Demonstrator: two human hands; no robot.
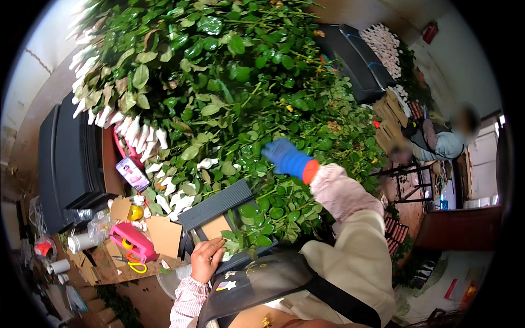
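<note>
My bare left hand (205,257) has its fingers bent together over leafy stems (246,240) on a dark corrugated board (213,203) with a tan cardboard piece (213,227). My right hand (287,158), in a blue glove with an orange cuff, reaches into the big heap of green-leaved stems (235,87), its fingers slightly bent and apart, their tips among the leaves. White-wrapped flower heads (142,136) line the heap's left side.
Dark board stacks (71,153) stand left, beside a phone (131,174). A pink dispenser (132,243), yellow-handled scissors (136,267) and cardboard (164,236) lie on the bench (109,276). At right, a co-worker (440,142) is near a black metal stand (404,186).
</note>
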